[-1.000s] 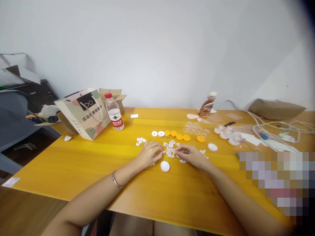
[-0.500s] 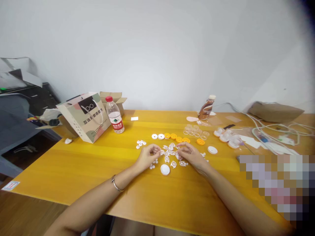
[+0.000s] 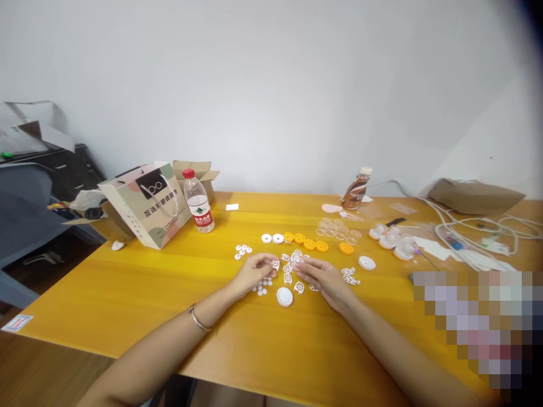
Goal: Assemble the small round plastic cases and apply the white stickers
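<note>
- Left hand (image 3: pixel 253 273) pinches a white spoked plastic piece (image 3: pixel 275 265) beyond and slightly left of the round white cap (image 3: pixel 284 297).
- Right hand (image 3: pixel 324 278), fingertips drawn close together, sits beyond and right of the cap; cannot tell whether it grips anything.
- Loose spoked pieces (image 3: pixel 299 288) lie just beyond the cap, small white discs (image 3: pixel 264 291) left of it.

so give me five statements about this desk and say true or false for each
1. The left hand holds a white spoked piece: true.
2. The bracelet is on the right arm: false, it is on the left arm.
3. Two white rings sit at the left end of the row of yellow rings: true.
4. The red-capped bottle lies on its side: false, it stands upright.
5. The brown bottle has a pale cap: true.
</note>
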Action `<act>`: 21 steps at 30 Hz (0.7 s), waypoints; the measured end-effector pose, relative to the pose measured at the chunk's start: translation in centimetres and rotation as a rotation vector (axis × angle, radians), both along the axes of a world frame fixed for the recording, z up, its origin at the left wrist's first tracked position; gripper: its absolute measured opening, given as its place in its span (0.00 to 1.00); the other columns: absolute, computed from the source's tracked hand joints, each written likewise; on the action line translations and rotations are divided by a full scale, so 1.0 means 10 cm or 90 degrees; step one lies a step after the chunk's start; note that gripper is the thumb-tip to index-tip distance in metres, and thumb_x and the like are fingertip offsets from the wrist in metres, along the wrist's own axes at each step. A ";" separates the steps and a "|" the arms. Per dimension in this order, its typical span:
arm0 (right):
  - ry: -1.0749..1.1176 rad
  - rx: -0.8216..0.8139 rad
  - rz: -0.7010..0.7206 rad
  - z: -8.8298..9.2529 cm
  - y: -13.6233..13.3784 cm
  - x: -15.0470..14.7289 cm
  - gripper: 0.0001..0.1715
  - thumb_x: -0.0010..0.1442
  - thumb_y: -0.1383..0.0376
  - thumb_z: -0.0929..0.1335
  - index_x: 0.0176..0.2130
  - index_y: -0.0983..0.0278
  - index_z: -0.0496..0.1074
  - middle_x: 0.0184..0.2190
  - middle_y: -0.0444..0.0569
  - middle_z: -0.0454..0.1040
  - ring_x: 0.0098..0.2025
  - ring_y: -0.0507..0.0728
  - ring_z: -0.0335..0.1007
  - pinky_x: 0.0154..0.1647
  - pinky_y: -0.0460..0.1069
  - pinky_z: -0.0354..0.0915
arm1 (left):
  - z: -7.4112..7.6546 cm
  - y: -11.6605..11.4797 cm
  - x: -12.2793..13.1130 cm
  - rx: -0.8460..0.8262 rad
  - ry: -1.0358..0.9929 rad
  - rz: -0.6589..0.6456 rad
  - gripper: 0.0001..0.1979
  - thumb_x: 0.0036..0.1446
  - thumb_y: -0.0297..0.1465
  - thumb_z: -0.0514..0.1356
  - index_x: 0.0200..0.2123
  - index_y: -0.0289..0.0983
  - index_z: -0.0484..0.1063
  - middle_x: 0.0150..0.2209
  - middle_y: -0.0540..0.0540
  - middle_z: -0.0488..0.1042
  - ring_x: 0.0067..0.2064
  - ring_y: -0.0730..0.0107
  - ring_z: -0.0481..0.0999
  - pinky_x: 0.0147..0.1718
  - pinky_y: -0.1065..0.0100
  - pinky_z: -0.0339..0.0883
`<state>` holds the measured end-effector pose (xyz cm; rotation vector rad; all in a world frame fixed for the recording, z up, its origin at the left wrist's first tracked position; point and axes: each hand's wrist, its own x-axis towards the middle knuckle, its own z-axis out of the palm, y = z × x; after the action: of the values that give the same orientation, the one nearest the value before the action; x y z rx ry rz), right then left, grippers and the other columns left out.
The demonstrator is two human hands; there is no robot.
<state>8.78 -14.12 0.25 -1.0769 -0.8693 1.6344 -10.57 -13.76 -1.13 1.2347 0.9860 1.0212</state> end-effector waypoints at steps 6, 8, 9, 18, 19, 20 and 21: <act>-0.034 0.013 0.042 -0.01 -0.04 -0.04 0.09 0.45 0.63 0.73 0.30 0.65 0.75 0.31 0.50 0.77 0.34 0.53 0.74 0.40 0.45 0.70 | 0.05 -0.03 0.02 -0.005 -0.042 -0.005 0.17 0.42 0.31 0.65 0.37 0.32 0.70 0.30 0.47 0.73 0.31 0.74 0.74 0.33 0.73 0.68; -0.027 0.024 0.045 -0.02 -0.06 -0.07 0.10 0.45 0.63 0.72 0.31 0.65 0.75 0.33 0.51 0.77 0.37 0.55 0.74 0.43 0.47 0.69 | 0.06 -0.05 0.04 0.022 -0.058 0.013 0.18 0.42 0.32 0.65 0.38 0.32 0.70 0.31 0.46 0.74 0.33 0.72 0.75 0.34 0.72 0.68; -0.018 0.028 0.046 -0.04 -0.07 -0.08 0.10 0.45 0.63 0.73 0.31 0.65 0.76 0.34 0.51 0.77 0.39 0.55 0.73 0.45 0.48 0.68 | 0.07 -0.06 0.05 0.046 -0.062 0.020 0.18 0.42 0.33 0.65 0.38 0.33 0.70 0.31 0.46 0.74 0.34 0.71 0.76 0.35 0.71 0.69; 0.067 0.039 0.116 -0.06 -0.16 -0.20 0.10 0.46 0.61 0.72 0.32 0.63 0.76 0.35 0.48 0.77 0.44 0.55 0.70 0.53 0.51 0.60 | 0.10 -0.18 0.09 0.244 0.053 0.048 0.14 0.49 0.35 0.61 0.37 0.33 0.71 0.30 0.44 0.76 0.31 0.70 0.75 0.30 0.71 0.68; 0.070 0.043 0.122 -0.05 -0.16 -0.20 0.11 0.46 0.61 0.72 0.32 0.63 0.76 0.35 0.48 0.77 0.44 0.55 0.70 0.53 0.51 0.60 | 0.10 -0.19 0.09 0.281 0.070 0.046 0.12 0.49 0.35 0.61 0.36 0.33 0.72 0.31 0.44 0.75 0.32 0.70 0.74 0.31 0.70 0.68; 0.072 0.047 0.126 -0.04 -0.17 -0.20 0.12 0.47 0.60 0.71 0.33 0.63 0.76 0.36 0.48 0.76 0.44 0.55 0.70 0.53 0.51 0.60 | 0.11 -0.20 0.09 0.319 0.091 0.046 0.11 0.50 0.34 0.60 0.35 0.33 0.73 0.31 0.44 0.75 0.33 0.70 0.74 0.33 0.69 0.67; 0.072 0.049 0.129 -0.03 -0.18 -0.21 0.13 0.47 0.60 0.71 0.34 0.63 0.76 0.36 0.49 0.76 0.44 0.55 0.70 0.53 0.51 0.60 | 0.11 -0.20 0.09 0.357 0.115 0.049 0.09 0.50 0.33 0.60 0.34 0.33 0.73 0.31 0.44 0.75 0.34 0.70 0.73 0.36 0.69 0.67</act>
<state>6.73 -15.90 -0.07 -0.8577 -0.9837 1.7945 -9.67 -15.79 0.00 1.7839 0.9166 1.3169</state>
